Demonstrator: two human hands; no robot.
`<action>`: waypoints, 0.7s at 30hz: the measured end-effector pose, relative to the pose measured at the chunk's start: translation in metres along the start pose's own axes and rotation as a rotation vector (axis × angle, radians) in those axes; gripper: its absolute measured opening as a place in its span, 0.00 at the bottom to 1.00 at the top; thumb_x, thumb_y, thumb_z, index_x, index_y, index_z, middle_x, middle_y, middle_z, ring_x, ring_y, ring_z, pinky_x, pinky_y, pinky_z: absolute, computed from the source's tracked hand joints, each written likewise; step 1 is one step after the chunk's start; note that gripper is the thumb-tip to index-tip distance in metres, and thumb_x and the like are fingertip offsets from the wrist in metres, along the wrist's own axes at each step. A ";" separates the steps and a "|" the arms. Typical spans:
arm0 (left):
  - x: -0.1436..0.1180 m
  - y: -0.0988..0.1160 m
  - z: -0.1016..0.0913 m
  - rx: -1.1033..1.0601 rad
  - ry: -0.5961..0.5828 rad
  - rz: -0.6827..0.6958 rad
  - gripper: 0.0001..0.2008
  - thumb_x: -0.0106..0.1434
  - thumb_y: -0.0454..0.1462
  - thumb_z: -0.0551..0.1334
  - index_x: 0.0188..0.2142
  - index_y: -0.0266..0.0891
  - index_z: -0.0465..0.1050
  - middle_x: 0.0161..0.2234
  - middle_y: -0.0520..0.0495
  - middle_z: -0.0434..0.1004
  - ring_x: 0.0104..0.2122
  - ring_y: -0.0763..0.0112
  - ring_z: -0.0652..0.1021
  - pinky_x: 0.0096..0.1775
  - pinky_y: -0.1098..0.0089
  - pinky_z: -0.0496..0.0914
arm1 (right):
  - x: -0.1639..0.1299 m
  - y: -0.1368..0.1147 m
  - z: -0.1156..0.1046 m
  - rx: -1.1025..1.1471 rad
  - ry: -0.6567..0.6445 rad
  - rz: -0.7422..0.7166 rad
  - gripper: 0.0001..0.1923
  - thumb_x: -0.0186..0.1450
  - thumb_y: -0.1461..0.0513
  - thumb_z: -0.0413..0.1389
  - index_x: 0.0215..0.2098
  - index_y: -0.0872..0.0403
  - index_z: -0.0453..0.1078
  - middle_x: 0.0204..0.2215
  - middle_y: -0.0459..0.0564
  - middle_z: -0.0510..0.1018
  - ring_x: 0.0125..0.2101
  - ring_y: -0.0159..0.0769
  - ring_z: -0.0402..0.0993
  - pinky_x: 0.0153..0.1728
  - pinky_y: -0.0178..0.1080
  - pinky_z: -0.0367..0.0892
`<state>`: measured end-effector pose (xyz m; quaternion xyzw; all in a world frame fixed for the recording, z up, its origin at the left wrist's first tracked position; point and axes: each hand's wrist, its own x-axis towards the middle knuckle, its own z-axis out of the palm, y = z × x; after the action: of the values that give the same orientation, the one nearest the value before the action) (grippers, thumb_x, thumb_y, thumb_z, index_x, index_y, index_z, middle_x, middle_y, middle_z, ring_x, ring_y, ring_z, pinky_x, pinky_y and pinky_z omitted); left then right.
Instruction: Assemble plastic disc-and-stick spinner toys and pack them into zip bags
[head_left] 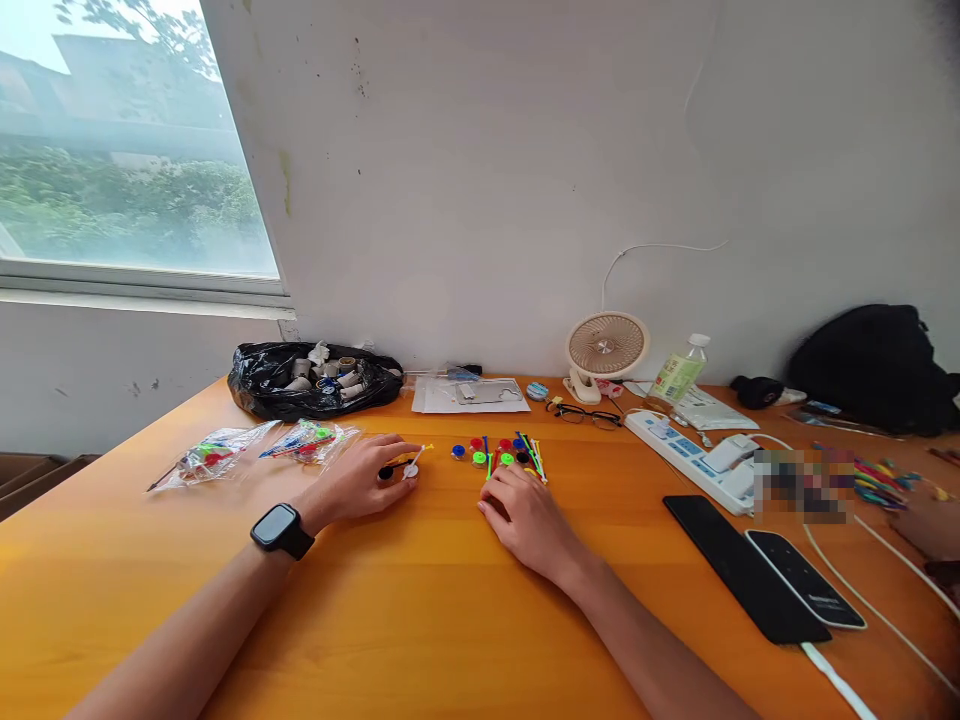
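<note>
My left hand (364,478), a dark smartwatch (281,530) on its wrist, rests on the wooden table. Its fingers are apart and curve around a black round piece (385,473), a white round piece (410,470) and thin yellow and white sticks. To the right, my right hand (525,515) lies palm down with bent fingers at the near edge of a group of small plastic pieces, its thumb apart from the index finger. Blue (458,452), red (476,443) and green discs (478,459) lie there beside coloured sticks (534,455). The right hand hides part of this group.
Two clear bags (214,457) of coloured pieces lie left, before a black plastic bag (247,385) of cardboard rolls. Behind are papers (427,395), glasses (589,415), a fan (606,345) and a bottle (682,368). A power strip (675,450) and black phone (735,560) lie right.
</note>
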<state>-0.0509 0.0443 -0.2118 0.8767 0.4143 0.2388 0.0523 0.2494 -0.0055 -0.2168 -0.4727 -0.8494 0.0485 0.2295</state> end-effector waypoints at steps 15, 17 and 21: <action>0.002 -0.009 0.007 0.013 0.072 -0.057 0.19 0.72 0.51 0.60 0.52 0.46 0.81 0.44 0.43 0.85 0.42 0.56 0.82 0.44 0.62 0.71 | 0.001 0.003 0.010 -0.007 0.069 0.194 0.11 0.63 0.73 0.55 0.36 0.52 0.70 0.35 0.49 0.80 0.36 0.41 0.76 0.37 0.39 0.64; 0.002 -0.011 0.007 0.041 0.070 -0.056 0.19 0.72 0.52 0.60 0.51 0.45 0.82 0.43 0.42 0.85 0.42 0.55 0.82 0.45 0.61 0.72 | 0.001 0.003 0.011 0.020 0.087 0.204 0.13 0.64 0.73 0.55 0.41 0.52 0.71 0.37 0.50 0.80 0.36 0.41 0.76 0.38 0.40 0.65; 0.001 -0.014 0.009 0.065 0.114 -0.061 0.20 0.70 0.48 0.63 0.56 0.44 0.79 0.51 0.38 0.82 0.50 0.49 0.80 0.52 0.54 0.73 | 0.003 0.007 0.009 0.099 0.187 0.191 0.15 0.70 0.71 0.50 0.50 0.53 0.71 0.43 0.55 0.79 0.39 0.42 0.77 0.41 0.42 0.68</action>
<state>-0.0556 0.0553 -0.2232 0.8499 0.4504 0.2733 0.0074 0.2497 0.0019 -0.2261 -0.5421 -0.7719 0.0678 0.3252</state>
